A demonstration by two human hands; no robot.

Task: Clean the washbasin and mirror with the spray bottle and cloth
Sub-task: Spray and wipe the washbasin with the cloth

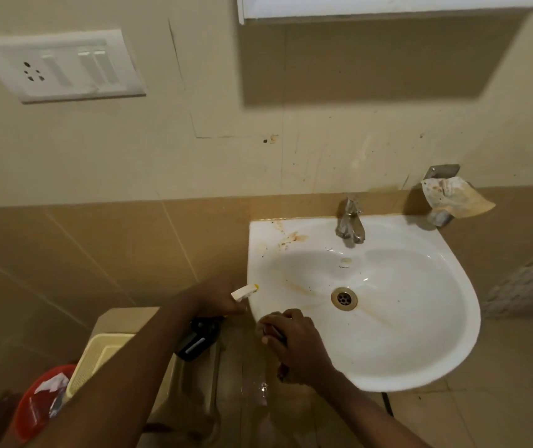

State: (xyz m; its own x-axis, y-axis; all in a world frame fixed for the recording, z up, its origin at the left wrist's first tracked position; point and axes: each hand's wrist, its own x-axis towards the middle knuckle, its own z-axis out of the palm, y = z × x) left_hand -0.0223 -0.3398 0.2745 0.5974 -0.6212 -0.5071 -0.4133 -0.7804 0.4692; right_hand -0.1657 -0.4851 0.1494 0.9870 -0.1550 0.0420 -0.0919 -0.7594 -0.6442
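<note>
A white washbasin (404, 334) with brown stains on its left rim and bowl hangs on the tiled wall, with a steel tap (350, 225) at its back. My left hand (216, 299) grips a dark spray bottle (198, 339); its white nozzle with a yellow tip (245, 291) points at the basin's left edge. My right hand (294, 347) rests closed on the front left rim, with a bit of pale cloth (262, 328) showing under the fingers. The white lower edge of the mirror cabinet (388, 8) shows at the top.
A switch and socket plate (61, 66) sits on the wall at upper left. A stained soap holder (452, 197) is fixed right of the tap. Below left are a cream basket (97, 360) and a red bin (39, 402). A clear plastic bottle (255, 392) stands below the basin.
</note>
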